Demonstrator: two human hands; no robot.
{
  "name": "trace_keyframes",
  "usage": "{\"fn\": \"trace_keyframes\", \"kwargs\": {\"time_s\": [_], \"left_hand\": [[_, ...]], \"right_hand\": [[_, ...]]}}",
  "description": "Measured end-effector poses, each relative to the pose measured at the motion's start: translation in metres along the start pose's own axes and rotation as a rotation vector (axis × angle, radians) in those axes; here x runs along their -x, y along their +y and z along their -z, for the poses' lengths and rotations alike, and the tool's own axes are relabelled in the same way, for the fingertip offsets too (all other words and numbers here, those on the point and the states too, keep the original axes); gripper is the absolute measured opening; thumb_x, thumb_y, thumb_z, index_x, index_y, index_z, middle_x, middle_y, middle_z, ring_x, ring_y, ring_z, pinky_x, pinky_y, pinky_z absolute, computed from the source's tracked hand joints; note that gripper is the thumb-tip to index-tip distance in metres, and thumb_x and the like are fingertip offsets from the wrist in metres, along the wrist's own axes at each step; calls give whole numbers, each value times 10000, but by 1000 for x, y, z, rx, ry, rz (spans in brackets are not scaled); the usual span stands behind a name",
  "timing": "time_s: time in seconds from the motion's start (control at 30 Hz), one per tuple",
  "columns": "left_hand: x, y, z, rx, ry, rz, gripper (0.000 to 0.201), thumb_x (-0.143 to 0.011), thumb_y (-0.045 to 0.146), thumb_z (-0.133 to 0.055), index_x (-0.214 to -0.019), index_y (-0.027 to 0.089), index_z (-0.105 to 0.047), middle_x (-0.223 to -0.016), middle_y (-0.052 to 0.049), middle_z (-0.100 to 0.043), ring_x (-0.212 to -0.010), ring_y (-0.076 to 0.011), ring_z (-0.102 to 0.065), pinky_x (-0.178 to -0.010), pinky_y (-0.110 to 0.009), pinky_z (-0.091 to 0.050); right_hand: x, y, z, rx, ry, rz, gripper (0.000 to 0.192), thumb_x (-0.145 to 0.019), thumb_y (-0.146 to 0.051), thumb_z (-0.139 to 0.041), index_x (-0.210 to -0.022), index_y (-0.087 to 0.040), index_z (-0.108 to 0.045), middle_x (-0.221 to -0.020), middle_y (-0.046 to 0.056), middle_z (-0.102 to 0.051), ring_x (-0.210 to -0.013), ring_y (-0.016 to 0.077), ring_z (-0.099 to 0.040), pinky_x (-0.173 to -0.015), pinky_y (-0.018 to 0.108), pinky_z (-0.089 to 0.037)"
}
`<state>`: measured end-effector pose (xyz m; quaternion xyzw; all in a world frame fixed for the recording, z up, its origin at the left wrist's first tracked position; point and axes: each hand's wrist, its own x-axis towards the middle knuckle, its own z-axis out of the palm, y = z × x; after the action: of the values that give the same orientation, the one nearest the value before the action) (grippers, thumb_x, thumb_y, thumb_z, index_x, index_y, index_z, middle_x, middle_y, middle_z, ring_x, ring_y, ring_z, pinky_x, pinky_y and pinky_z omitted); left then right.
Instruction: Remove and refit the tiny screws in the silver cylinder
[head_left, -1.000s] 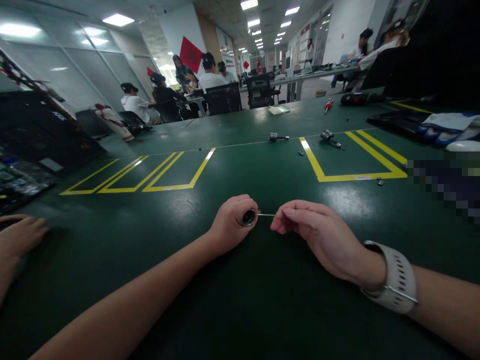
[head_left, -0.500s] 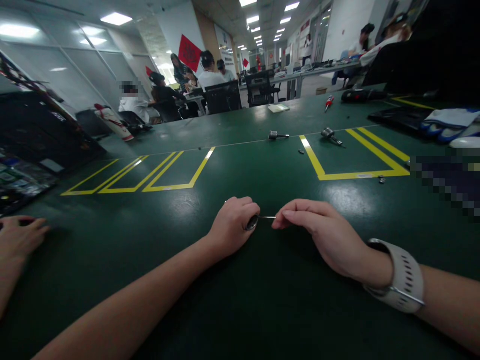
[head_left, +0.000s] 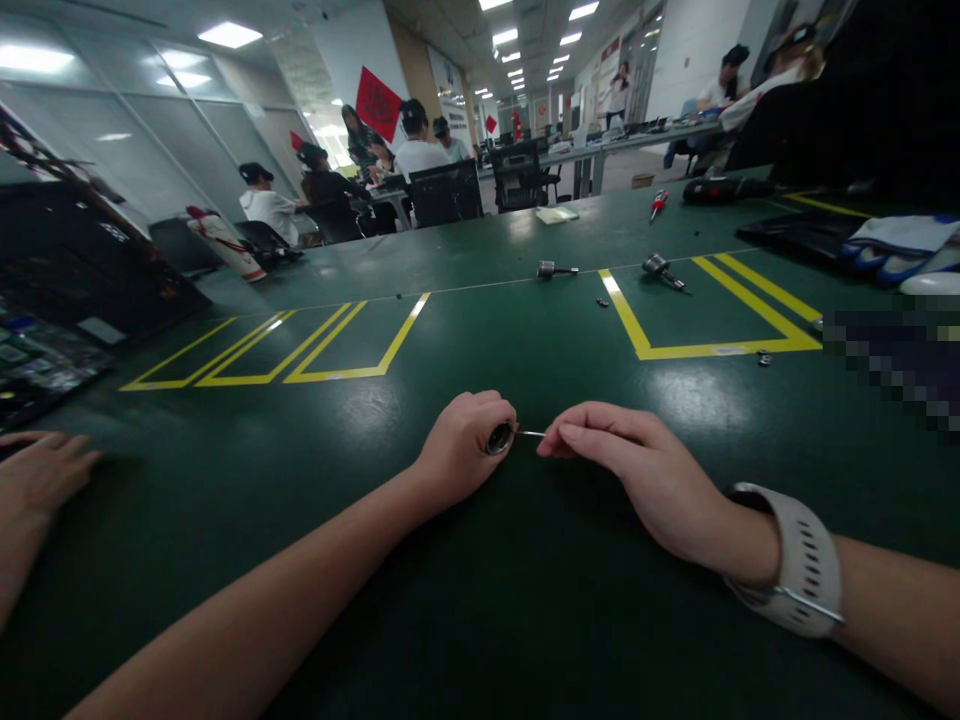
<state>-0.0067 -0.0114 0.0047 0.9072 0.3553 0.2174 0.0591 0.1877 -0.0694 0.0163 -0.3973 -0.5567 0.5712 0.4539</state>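
**Left hand point(head_left: 461, 450) and right hand point(head_left: 645, 470) side by side above a dark green flat table point(head_left: 495, 340)**

The hollow round silver metal cylinder point(head_left: 499, 438) sits within the left fingers; the thin straight silver metal rod point(head_left: 531, 433) spans from there to the right fingertips. Beyond these fingertips lies a small grey cylindrical metal chuck point(head_left: 555, 270). A larger grey metal chuck point(head_left: 661, 272) lies beyond and to their right, inside a yellow tape outline point(head_left: 720, 351); past it, farther from the fingers, lies a red-handled screwdriver point(head_left: 658, 205). Yellow tape strips point(head_left: 334, 377) lie beyond and left of the left fingers. A co-worker's bare hand point(head_left: 49, 475) is well to their left.
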Motion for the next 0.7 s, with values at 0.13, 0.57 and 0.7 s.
{"fn": "trace_keyframes", "kwargs": {"time_s": [0.13,0.57,0.7], "left_hand": [[1,2,1,-30,-24,0,110,-770,102,-515,-684,170,-519,-672,6,-531,-643,-135,-504,-597,-260,-371],[0,3,0,-59,-40,41,100,-774,106,-525,-697,170,-526,-692,-1,-543,-657,-143,-515,-602,-265,-373],[1,5,1,-89,-51,37,109,-772,96,-518,-695,172,-526,-688,-3,-544,-651,-142,-511,-602,-267,-375]], "right_hand": [[-3,-1,1,-173,29,-77,188,-838,-216,-513,-762,-157,-675,-814,48,-668,-822,182,-601,-798,348,-435],[1,-1,2,60,31,13,194,-855,-235,-506,-788,-179,-679,-822,33,-662,-825,181,-593,-772,346,-422],[-1,-2,1,-23,-8,-49,195,-848,-233,-504,-789,-169,-678,-828,44,-665,-827,184,-595,-774,347,-427]]}}
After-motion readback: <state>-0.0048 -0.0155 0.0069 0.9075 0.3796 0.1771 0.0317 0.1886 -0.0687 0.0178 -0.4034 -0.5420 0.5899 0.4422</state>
